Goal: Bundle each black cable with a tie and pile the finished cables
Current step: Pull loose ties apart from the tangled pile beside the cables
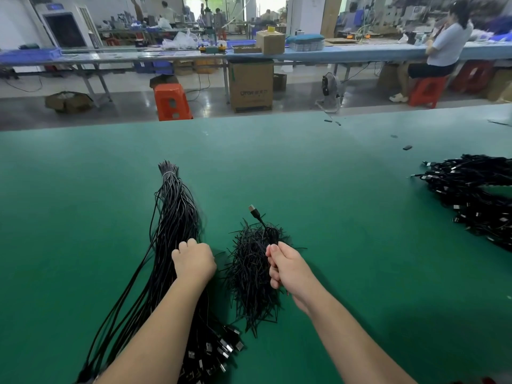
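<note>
Head view looks down on a green table [332, 189] with both bare forearms reaching forward from the near edge. The left hand [194, 261] lies knuckles-up on a long bundle of loose black cables [171, 223], its fingers curled into the strands about midway along; whether it has one cable pinched cannot be told. That bundle runs from a bound tip further out on the table back to the near edge, where its plug ends [221, 350] fan out beside the left forearm. Just right of it lies a heap of short black ties [252, 275], between the two hands. The right hand [285, 270] is raised above this heap, fingers and thumb closed round a coiled black cable [270, 231] whose USB plug [252, 209] sticks up beyond the fingertips. Well apart, at the right edge of the table, lies the pile of finished cables [476, 195].
</note>
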A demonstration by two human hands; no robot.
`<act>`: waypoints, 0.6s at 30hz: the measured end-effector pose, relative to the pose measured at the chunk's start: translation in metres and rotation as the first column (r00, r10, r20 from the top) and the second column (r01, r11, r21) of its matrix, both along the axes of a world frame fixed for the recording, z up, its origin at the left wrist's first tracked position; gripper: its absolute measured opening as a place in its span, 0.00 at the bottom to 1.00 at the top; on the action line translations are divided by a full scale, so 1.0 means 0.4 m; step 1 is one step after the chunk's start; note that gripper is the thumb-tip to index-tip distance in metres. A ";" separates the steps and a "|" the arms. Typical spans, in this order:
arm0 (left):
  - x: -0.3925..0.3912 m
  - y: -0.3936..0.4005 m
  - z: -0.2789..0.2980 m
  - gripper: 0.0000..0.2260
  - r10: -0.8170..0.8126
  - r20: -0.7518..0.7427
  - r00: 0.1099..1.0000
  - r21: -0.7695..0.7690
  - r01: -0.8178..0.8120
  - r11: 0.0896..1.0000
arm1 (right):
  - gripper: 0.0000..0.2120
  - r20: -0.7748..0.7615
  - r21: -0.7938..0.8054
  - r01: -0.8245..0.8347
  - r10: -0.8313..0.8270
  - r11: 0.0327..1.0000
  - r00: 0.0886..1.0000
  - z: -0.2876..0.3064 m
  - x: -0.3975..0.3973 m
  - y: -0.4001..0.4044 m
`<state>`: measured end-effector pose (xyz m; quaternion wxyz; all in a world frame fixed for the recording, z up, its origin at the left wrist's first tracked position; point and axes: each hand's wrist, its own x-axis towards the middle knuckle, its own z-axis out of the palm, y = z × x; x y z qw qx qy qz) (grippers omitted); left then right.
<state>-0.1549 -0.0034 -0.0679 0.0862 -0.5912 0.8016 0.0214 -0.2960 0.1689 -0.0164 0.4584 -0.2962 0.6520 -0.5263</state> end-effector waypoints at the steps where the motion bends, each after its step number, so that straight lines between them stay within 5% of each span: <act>1: -0.003 0.003 0.003 0.05 -0.001 0.012 1.000 0.008 0.001 1.000 | 0.12 -0.004 -0.003 -0.002 0.002 1.000 1.000 -0.002 0.000 -0.002; 4: -0.007 0.014 0.016 0.04 0.007 -0.036 0.999 -0.022 -0.007 1.000 | 0.13 -0.040 0.001 -0.005 0.005 1.000 0.999 -0.008 -0.003 -0.003; 6: -0.002 0.014 0.031 0.05 -0.006 -0.217 0.976 -0.124 -0.021 0.992 | 0.14 -0.119 0.022 -0.023 0.026 0.999 0.993 -0.011 -0.007 -0.002; 11: -0.017 0.061 0.112 0.04 -0.013 -0.769 0.639 0.024 0.050 0.998 | 0.14 -0.238 -0.065 -0.136 0.117 0.989 0.964 -0.003 0.000 0.002; 15: -0.026 0.157 0.150 0.08 -0.087 -0.880 0.467 0.042 0.259 0.965 | 0.12 -0.401 -0.079 -0.244 0.193 0.967 0.896 0.004 0.015 0.002; 18: -0.017 0.183 0.146 0.08 -0.052 -0.910 0.411 0.060 0.256 0.965 | 0.08 -0.398 -0.088 -0.262 0.207 0.961 0.894 0.004 0.027 0.002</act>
